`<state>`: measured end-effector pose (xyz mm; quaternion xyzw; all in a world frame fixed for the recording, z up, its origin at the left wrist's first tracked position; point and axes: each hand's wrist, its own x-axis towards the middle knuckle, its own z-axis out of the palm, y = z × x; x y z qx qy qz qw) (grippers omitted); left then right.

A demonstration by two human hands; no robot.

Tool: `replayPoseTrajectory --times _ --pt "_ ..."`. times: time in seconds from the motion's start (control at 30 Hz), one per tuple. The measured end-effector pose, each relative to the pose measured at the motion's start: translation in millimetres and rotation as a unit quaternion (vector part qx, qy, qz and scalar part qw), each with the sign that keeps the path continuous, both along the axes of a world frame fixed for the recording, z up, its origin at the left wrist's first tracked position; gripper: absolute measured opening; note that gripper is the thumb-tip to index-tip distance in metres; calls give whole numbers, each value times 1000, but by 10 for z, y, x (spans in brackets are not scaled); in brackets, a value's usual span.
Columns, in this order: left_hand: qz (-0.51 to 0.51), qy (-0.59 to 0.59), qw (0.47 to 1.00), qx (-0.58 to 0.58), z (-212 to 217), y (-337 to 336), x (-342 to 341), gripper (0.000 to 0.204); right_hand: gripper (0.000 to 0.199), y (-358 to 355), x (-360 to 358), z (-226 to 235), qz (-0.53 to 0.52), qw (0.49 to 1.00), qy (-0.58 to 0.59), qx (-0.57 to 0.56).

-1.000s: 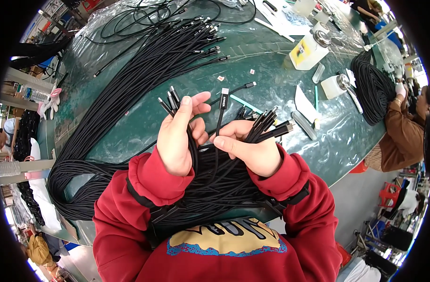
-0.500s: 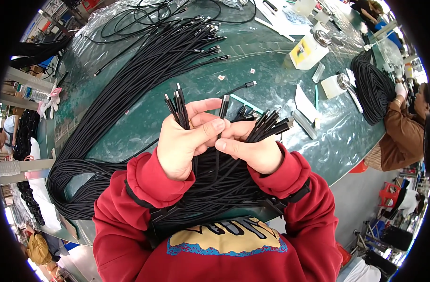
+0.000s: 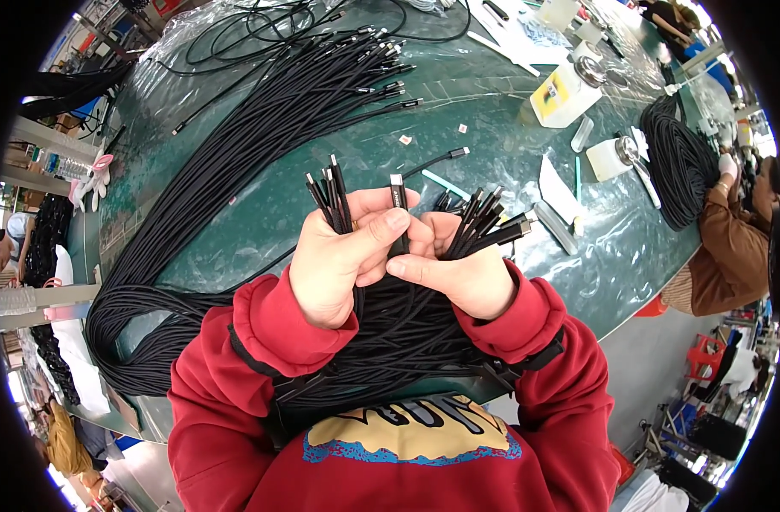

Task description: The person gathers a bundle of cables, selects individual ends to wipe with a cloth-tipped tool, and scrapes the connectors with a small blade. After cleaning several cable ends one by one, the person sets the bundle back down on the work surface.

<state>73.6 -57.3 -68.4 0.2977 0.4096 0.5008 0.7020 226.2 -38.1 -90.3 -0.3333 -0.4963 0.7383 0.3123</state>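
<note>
Between both hands a single black cable end (image 3: 398,194) stands upright, its metal plug tip pointing away from me. My left hand (image 3: 343,247) pinches it between thumb and forefinger and also grips several cable ends (image 3: 329,198) in its curled fingers. My right hand (image 3: 458,271) is closed around another bunch of cable ends (image 3: 486,224), fanned to the right, with its thumb and fingertips against the single cable's lower part. Beneath my hands the dark cables (image 3: 390,341) pile up across my lap side of the table. One loose cable end (image 3: 458,153) lies just beyond.
A long bundle of black cables (image 3: 236,162) stretches over the green table (image 3: 509,171) on the left. At right stand two white bottles with metal tops (image 3: 565,92), (image 3: 612,158), near a clear tube (image 3: 555,229). A co-worker (image 3: 736,226) sits by a coiled cable bundle (image 3: 676,162).
The single cable has turned in my fingers, so the flat face of its plug now faces me. Both hands otherwise stay nearly in place.
</note>
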Motion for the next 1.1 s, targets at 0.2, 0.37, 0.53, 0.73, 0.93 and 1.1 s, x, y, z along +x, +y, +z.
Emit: replayPoseTrajectory --times 0.2,0.37,0.53,0.73,0.93,1.1 --pt "-6 4 1000 -1 -7 3 7 25 14 0 -28 -13 1 999 38 -22" --pt "-15 -4 1000 6 11 24 46 34 11 -8 -92 62 -41 994 100 -28" --pt "-52 5 998 35 -17 -11 173 43 14 16 -32 28 2 1000 30 -6" --pt "1 47 998 36 -89 12 91 43 14 23 6 35 -13 1000 16 -21" --pt "57 9 998 4 14 18 22 32 16 33 10 11 13 999 44 -26" --pt "36 116 992 -15 76 4 48 33 16 35 37 55 47 997 53 -43"
